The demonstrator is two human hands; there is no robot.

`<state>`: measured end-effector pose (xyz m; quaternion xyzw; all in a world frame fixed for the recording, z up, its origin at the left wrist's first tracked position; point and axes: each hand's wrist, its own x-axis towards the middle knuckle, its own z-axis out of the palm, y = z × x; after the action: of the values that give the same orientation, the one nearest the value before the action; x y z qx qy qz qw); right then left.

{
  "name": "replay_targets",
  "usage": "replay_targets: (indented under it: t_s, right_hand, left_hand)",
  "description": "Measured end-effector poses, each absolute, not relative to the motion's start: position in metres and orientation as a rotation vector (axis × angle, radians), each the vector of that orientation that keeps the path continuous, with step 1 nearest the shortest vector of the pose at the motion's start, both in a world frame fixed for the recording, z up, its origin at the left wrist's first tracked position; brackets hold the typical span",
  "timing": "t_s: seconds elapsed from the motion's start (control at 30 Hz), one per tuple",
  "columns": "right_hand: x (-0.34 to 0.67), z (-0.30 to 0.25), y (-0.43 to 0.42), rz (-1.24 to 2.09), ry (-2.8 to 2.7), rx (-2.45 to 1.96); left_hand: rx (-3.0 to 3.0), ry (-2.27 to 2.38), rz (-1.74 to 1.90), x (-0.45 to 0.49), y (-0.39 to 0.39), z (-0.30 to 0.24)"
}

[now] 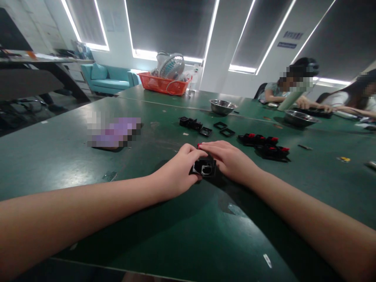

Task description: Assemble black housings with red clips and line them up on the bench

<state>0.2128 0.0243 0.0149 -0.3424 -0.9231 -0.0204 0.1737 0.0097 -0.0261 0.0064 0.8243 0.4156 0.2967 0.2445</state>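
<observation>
Black and boxy, the small part [209,174] sits between your two hands, just above or on the green tabletop [164,231], near the middle of the view. Its near face is open — a squarish rim around a hollow, with a paler, angular outline inside that catches the light. Finer detail is too small to read. Your left hand [179,168] grasps it from the left, fingers over the top and thumb below. Your right hand [230,158] lies along its far right side, fingers stretched toward the left hand; how firmly they grip you cannot tell, since the part hides them. A red spot shows at those fingertips — its nature is unclear. Beyond lie three black frames [227,129], a cluster of black pieces [190,123] and, to the right, two rows of black parts with red inserts [258,140].
</observation>
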Motion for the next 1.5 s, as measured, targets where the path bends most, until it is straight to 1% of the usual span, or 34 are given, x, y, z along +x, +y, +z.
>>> replay_targets:
  t_s: [0.3,0.43,0.57,0.8,1.07,1.33,1.5]
  right_hand:
    - [0.219,0.007,0.025,0.076,-2.549,-0.957]
    - [0.22,0.007,0.022,0.069,-2.475,-0.914]
    - [0.219,0.007,0.021,0.045,-2.357,-0.991]
    - [0.219,0.009,0.024,0.041,-2.378,-1.038]
    - [0.219,0.006,0.029,0.027,-2.45,-1.046]
    - [0.22,0.003,0.036,0.153,-2.691,-1.014]
    - [0.221,0.006,0.034,0.094,-2.628,-0.976]
  left_hand:
    - [2.137,1.057,0.817,0.01,-0.02,0.005]
    - [1.897,0.982,0.805,0.009,-0.013,0.003]
    - [1.809,0.972,0.789,0.01,-0.013,0.006]
    - [1.773,0.977,0.775,0.01,-0.015,0.007]
    - [1.894,1.003,0.792,0.008,-0.016,0.008]
    - [1.897,0.96,0.819,0.009,-0.015,0.008]
    - [1.875,0.956,0.814,0.009,-0.014,0.007]
